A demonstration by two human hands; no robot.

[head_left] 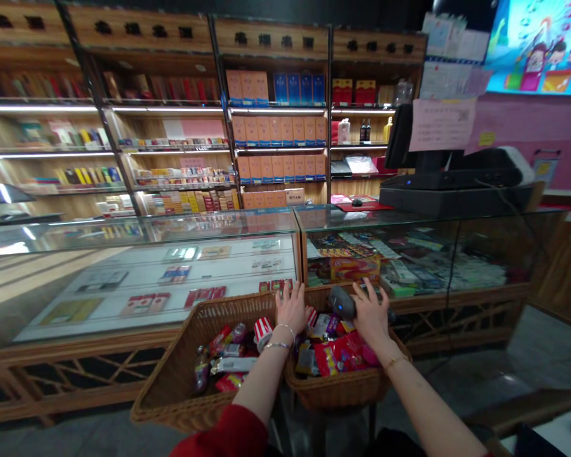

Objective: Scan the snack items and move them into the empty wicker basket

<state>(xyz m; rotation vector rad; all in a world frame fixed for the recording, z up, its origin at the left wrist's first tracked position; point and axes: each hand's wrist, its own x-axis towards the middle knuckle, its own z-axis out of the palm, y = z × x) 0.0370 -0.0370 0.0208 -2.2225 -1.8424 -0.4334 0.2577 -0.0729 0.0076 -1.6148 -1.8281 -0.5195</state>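
Note:
My left hand (292,310) has its fingers spread above the adjoining rims of two wicker baskets. Beneath its wrist, a red-and-white striped cup (263,330) lies in the left basket (159,381) among several wrapped snacks. My right hand (372,314) is over the far side of the right basket (333,392), fingers stretched out and apart. Against its thumb side is a dark barcode scanner (342,303) with a small blue light; part of the scanner is hidden by the hand. A red snack bag (340,354) lies below in that basket.
A glass display counter (219,222) stands just beyond the baskets, with flat packs inside. On its right end sits a monitor (400,136) with papers attached. Shelves of boxes (278,130) line the back wall. A white surface (547,438) is at the lower right.

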